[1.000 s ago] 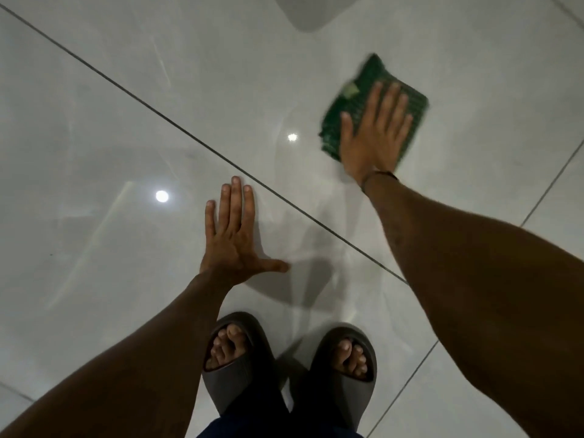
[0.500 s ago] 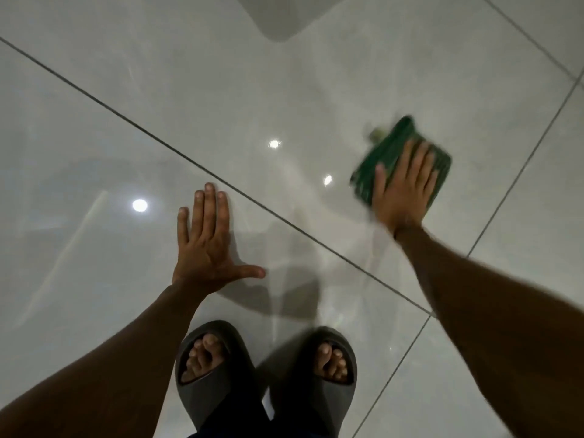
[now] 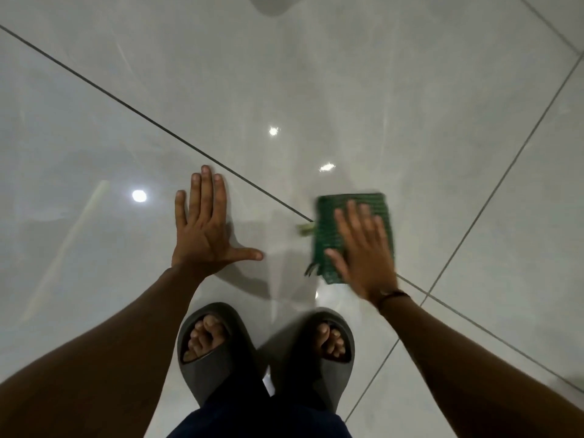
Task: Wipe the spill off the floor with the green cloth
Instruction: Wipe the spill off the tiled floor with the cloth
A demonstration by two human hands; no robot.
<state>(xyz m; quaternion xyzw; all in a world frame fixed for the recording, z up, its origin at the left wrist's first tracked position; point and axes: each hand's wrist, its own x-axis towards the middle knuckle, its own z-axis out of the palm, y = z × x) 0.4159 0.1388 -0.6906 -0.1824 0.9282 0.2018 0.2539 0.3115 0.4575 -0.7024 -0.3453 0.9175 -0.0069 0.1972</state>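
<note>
The green cloth [image 3: 330, 216] lies flat on the glossy grey tile floor [image 3: 347, 90], just ahead of my right foot, with a pale tag sticking out at its left edge. My right hand [image 3: 363, 257] presses down on it with fingers spread and is blurred by motion. My left hand [image 3: 202, 229] rests palm-down on the floor to the left, fingers apart, holding nothing. I cannot make out a distinct spill on the shiny tile.
My feet in dark grey slide sandals [image 3: 215, 352] stand at the bottom centre. Dark grout lines [image 3: 158, 123] cross the floor diagonally. Ceiling lights reflect as bright spots [image 3: 139, 196]. A grey shadow or object edge [image 3: 271, 4] shows at the top.
My right hand has dragged the green cloth from far up the tile back toward my feet and leftward. My left hand has stayed planted on the floor.
</note>
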